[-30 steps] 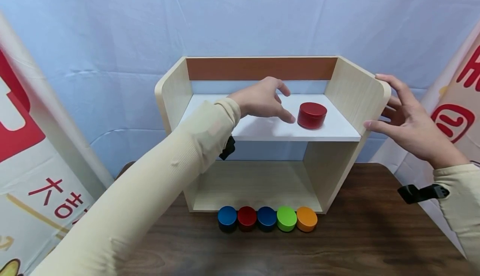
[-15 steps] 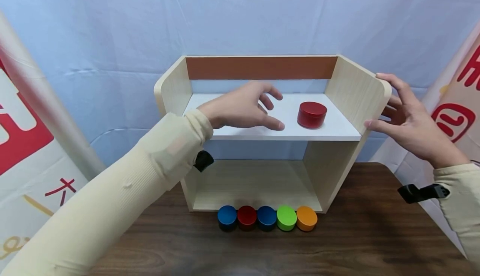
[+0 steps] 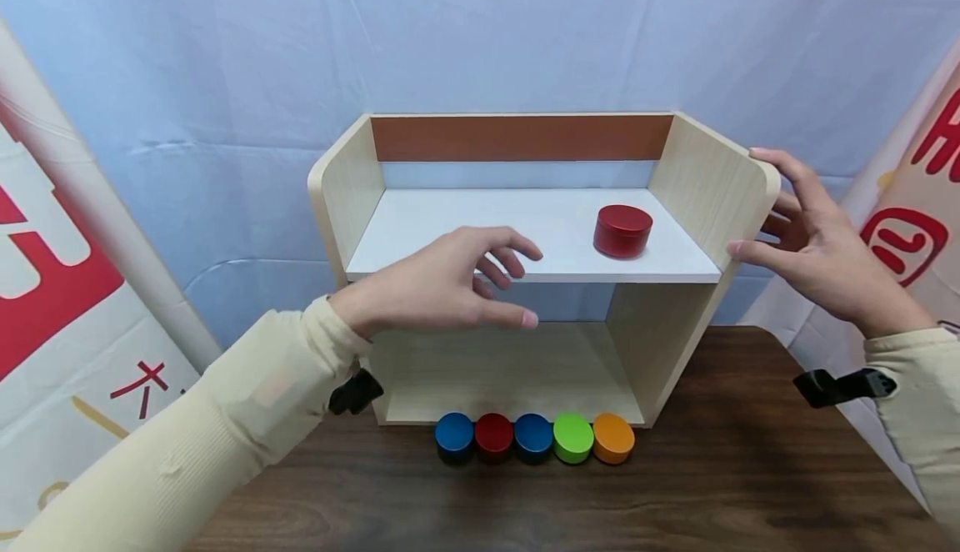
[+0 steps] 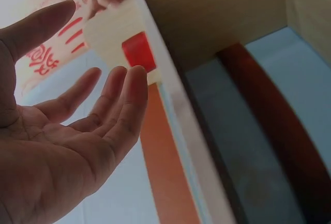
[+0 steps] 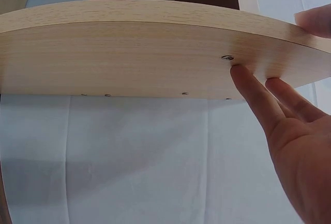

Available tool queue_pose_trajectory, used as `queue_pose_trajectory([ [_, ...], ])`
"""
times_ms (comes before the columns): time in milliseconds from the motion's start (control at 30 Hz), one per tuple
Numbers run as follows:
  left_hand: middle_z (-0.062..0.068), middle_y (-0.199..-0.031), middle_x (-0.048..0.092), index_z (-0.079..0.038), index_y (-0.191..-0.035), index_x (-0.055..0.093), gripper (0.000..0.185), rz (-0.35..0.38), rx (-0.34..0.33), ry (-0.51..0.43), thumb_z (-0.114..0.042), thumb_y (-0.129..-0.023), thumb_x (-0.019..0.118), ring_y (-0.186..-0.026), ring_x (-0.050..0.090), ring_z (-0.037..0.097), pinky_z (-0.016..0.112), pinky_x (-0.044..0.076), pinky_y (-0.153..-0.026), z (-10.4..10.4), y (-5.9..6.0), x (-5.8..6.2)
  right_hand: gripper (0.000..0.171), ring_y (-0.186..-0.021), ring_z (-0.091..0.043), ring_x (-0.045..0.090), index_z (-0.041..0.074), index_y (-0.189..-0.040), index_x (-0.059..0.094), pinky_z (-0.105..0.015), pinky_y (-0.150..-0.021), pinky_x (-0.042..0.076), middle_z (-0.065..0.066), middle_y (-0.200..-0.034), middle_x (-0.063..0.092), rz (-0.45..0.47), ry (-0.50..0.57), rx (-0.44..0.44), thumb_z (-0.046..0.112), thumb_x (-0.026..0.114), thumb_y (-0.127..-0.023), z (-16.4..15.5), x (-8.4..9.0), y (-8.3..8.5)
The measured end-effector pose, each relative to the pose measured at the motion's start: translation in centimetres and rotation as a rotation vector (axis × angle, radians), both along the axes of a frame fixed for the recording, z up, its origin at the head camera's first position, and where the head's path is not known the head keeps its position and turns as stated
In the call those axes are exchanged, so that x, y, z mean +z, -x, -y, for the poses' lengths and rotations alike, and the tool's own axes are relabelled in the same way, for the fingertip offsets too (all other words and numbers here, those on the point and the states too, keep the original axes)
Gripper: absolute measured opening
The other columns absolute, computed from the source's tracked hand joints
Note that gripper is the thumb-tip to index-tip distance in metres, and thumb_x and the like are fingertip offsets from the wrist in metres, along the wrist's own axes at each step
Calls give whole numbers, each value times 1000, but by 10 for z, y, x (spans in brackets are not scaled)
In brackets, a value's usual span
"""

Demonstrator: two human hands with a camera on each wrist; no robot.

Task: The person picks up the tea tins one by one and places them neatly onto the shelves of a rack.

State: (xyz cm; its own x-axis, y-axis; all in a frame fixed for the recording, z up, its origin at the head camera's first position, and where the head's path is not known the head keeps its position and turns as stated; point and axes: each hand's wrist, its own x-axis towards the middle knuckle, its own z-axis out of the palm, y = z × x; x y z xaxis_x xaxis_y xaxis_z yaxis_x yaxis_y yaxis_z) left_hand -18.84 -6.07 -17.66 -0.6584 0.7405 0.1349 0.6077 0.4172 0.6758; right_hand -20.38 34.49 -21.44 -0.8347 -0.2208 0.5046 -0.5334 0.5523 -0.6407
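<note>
A small two-tier wooden shelf (image 3: 705, 160) stands on the table, with a red round tin (image 3: 623, 232) on the right of its white upper board (image 3: 442, 210). My left hand (image 3: 442, 281) hovers in front of that board's edge, fingers loosely bent, holding nothing. In the left wrist view its palm (image 4: 62, 151) shows bare, and the tin (image 4: 138, 51) lies beyond the fingertips. My right hand (image 3: 832, 243) grips the shelf's right side panel near its front top corner. The right wrist view has the thumb (image 5: 315, 21) at the panel's edge and the fingers (image 5: 258, 97) against its outer face.
Several round tins stand in a row before the shelf: blue (image 3: 454, 435), red (image 3: 493, 435), dark blue (image 3: 533, 435), green (image 3: 573, 435) and orange (image 3: 613, 435). The dark wooden table (image 3: 525, 510) lies beneath. Pale blue cloth (image 3: 480, 35) hangs behind, with printed banners (image 3: 67, 352) at the sides.
My left hand has drawn back from beside the red tin, moving left and down to the front of the shelf. The tin and my right hand have stayed in place.
</note>
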Motion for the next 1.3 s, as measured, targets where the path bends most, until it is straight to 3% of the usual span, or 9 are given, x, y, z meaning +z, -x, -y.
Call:
queue_pose_trajectory([
  [200, 6, -122, 63, -8, -136, 57, 53, -13, 13, -13, -20, -90, 79, -110, 62, 18, 30, 53, -94, 13, -7, -29, 104, -110, -10, 54, 31, -162, 19, -11, -77, 51, -5, -137, 43, -1, -4, -27, -19, 69, -84, 0, -2, 1],
  [500, 4, -121, 63, -7, -136, 57, 51, 65, 28, -37, -21, -92, 77, -108, 61, 18, 37, 54, -94, 33, -7, -86, 105, -110, -7, 55, 30, -162, 19, -11, -77, 51, -4, -137, 43, -8, -6, -13, -20, 68, -83, 1, 0, 1],
  [833, 4, -121, 63, -7, -133, 60, 47, 33, 146, -22, -24, -92, 76, -104, 60, 19, 41, 53, -91, 47, -3, -151, 105, -110, -7, 55, 31, -162, 19, -11, -77, 51, -3, -137, 44, -3, -9, -24, -19, 68, -84, 0, 0, 0],
  [1000, 6, -119, 62, -4, -133, 59, 50, 55, 197, 15, -21, -90, 78, -106, 59, 21, 42, 54, -88, 48, -4, -183, 105, -109, -7, 55, 31, -162, 19, -11, -77, 51, -3, -137, 44, -3, -11, -23, -19, 68, -84, -1, 0, 0],
  [1300, 13, -123, 59, -5, -134, 58, 56, 73, 258, 43, -24, -87, 81, -114, 57, 35, 53, 51, -92, 52, -1, -217, 103, -110, -7, 55, 31, -162, 18, -12, -78, 51, -7, -137, 43, -1, -14, -4, -17, 68, -85, -1, 1, -2],
])
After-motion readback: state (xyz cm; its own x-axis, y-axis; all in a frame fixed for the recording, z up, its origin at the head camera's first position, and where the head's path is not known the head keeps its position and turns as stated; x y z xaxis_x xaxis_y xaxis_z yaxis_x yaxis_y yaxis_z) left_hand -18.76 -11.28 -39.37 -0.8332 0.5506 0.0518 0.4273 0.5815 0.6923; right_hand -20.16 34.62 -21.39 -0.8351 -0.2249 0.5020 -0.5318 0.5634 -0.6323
